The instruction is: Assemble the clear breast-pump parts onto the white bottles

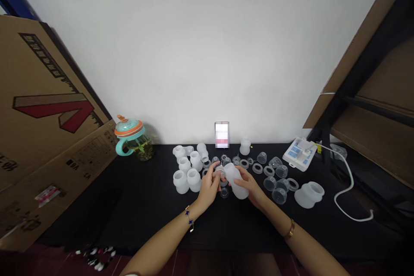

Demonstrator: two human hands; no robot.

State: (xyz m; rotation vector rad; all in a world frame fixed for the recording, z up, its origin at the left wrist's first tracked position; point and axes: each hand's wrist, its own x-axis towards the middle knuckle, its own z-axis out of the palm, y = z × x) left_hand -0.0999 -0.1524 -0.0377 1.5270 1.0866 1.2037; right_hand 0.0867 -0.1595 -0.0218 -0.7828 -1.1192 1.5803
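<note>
A big cardboard box (42, 138) leans along the left of the black table (145, 207). At the back stand a teal-handled cup (132, 140) and a white device (299, 154). A cluster of frosted bottles (186, 168) sits just left of centre, with loose rings and clear caps (274, 177) to the right. The right hand (254, 189) wraps around a frosted bottle (236, 183), tilted above the table's middle. The left hand (210, 185) pinches a small ring (220, 171) at the bottle's neck (threading cannot be told).
</note>
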